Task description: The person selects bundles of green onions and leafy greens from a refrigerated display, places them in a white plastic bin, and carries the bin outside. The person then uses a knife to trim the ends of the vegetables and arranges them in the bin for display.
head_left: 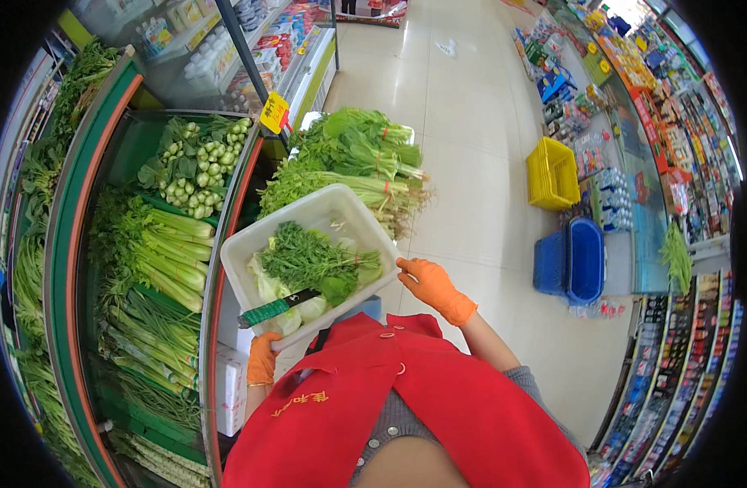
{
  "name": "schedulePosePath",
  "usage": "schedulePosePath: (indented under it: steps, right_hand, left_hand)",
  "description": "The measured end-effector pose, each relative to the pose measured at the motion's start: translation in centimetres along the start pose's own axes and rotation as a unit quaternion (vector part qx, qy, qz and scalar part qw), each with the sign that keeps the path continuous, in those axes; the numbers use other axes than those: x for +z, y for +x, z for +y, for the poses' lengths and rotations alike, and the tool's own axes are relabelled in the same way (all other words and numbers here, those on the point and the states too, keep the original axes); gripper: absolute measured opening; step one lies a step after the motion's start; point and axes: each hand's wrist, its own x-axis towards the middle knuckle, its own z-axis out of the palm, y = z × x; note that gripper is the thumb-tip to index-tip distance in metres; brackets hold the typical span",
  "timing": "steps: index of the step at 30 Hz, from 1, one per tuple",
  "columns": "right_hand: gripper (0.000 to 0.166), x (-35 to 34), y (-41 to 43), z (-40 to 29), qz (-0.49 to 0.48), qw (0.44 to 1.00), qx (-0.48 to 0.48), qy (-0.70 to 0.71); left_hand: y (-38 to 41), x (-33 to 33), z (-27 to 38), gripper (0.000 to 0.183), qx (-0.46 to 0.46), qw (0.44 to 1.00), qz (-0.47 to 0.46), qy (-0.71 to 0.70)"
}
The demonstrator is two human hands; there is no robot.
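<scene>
My left hand (pixel 264 358), in an orange glove, grips the near left corner of a white plastic tub (pixel 309 204). My right hand (pixel 435 289), gloved the same way, is at the tub's right corner, its fingers against the rim. Inside lie a bunch of leafy herbs (pixel 306 259) with a red tie and pale lettuce leaves (pixel 312 309). A tool with a green-wrapped handle (pixel 265 312) and a black part rests across the tub's near left side. Beyond the tub, bundled leafy greens (pixel 361 143) with red ties and roots are piled up.
On the left, a green-lined produce case (pixel 212 366) holds celery (pixel 166 250) and small bok choy (pixel 206 165). A white box (pixel 232 390) stands below its edge. Yellow baskets (pixel 553 174) and blue baskets (pixel 570 261) stand on the right by a glass counter (pixel 645 201).
</scene>
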Motion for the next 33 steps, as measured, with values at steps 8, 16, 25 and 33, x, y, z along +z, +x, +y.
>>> schedulePosePath:
  steps: [8,16,25,33]
  right_hand:
    - [0.034,-2.9,9.7,7.2,-0.044,0.996,0.074,0.008]
    - [0.047,-0.7,20.7,15.2,-0.27,0.958,0.07,-0.065]
    - [0.075,3.2,33.9,21.7,-0.106,0.966,0.032,-0.235]
    - [0.086,8.6,35.9,21.3,-0.149,0.97,-0.036,-0.191]
  left_hand:
    - [1.8,0.3,-2.5,0.053,0.132,0.99,-0.001,0.04]
    - [-2.7,5.8,-0.1,0.045,-0.002,0.98,0.12,-0.159]
    - [-12.4,16.1,-3.1,0.041,-0.094,0.941,0.223,-0.237]
    - [-16.8,23.7,1.0,0.041,-0.173,0.911,0.27,-0.26]
